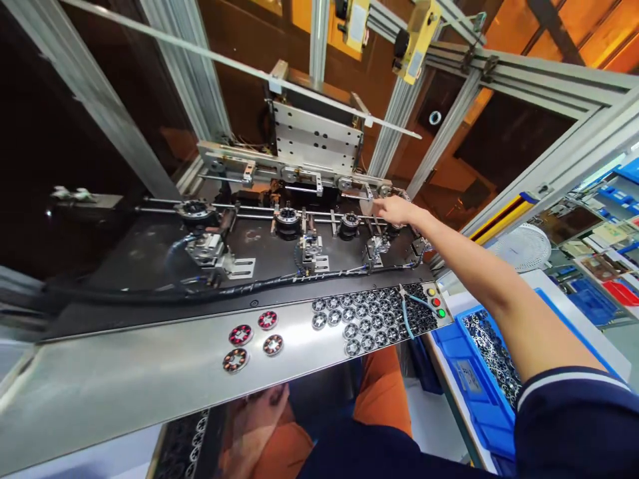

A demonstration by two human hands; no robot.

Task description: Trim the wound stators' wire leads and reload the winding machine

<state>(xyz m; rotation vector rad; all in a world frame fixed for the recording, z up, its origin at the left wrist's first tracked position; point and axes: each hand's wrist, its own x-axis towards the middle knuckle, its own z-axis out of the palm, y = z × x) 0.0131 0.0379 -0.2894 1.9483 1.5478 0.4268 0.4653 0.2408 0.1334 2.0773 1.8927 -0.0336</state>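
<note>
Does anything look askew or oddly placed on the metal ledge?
The blue-handled pliers lie splayed open across small dark parts at the right end of the metal ledge, one handle reaching its front edge. That looks casual beside the rows of rings.

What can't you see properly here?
All in the head view:
- Right hand: fingertips too small to tell what they touch.
- Rightmost round fixture: partly covered by that hand and arm.
- Left hand: dim and blurred below the metal ledge; can't tell if it holds anything.
- Blue bin: partly hidden by the arm and sleeve.
</note>
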